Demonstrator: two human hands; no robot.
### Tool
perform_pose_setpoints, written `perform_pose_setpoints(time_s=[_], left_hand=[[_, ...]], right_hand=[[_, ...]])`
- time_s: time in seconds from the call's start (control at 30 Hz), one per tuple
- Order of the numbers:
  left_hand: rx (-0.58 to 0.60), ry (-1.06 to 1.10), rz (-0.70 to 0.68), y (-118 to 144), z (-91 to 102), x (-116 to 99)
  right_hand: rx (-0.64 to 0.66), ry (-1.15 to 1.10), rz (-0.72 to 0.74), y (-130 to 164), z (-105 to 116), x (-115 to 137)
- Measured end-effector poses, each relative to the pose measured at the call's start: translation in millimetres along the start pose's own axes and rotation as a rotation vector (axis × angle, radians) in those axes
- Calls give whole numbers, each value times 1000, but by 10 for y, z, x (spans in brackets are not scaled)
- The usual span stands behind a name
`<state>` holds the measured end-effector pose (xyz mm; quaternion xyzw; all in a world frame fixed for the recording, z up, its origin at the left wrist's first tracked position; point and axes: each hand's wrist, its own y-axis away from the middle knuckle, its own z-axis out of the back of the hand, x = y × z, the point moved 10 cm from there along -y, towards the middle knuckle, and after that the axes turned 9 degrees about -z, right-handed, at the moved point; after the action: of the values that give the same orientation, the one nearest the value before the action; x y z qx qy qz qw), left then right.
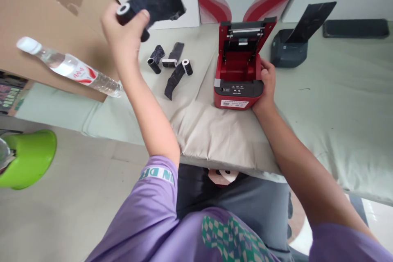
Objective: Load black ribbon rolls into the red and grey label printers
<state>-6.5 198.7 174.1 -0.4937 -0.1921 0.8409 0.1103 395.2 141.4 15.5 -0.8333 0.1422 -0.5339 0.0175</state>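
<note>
My left hand is raised above the table at the upper left, its fingers closed around a black paper roll with a white core. A loose black strip stretches from it to the right. My right hand grips the right side of a red label printer, which stands on the table with its black-and-red lid raised. The printer's red inner bay shows no roll. Below my left hand, several small black rolls lie partly unwound on the cloth.
A clear water bottle lies at the left against a cardboard box. At the right, a dark printer has a black strip standing out of it, with a flat dark case behind. A green stool is on the floor.
</note>
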Motion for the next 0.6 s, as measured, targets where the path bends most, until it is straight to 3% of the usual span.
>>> perform_pose_setpoints(time_s=[0.03, 0.07, 0.2, 0.37, 0.43, 0.53, 0.6], left_hand=[[-244, -50, -15, 49, 158, -12], [-282, -80, 17, 85, 104, 8], [-151, -173, 181, 127, -261, 140], [-10, -315, 292, 135, -341, 415], [-4, -327, 357, 167, -344, 524], [-45, -421, 411, 213, -345, 523], [3, -502, 423, 235, -421, 431]], right_hand=[[0, -4, 1, 0, 1, -2], [-2, -5, 3, 0, 3, -2], [-11, 9, 11, 0, 16, -7], [8, 23, 21, -15, 18, -14], [25, 43, 25, -27, 21, -20], [57, 65, 32, -52, 33, -40], [80, 78, 37, -66, 37, -56]])
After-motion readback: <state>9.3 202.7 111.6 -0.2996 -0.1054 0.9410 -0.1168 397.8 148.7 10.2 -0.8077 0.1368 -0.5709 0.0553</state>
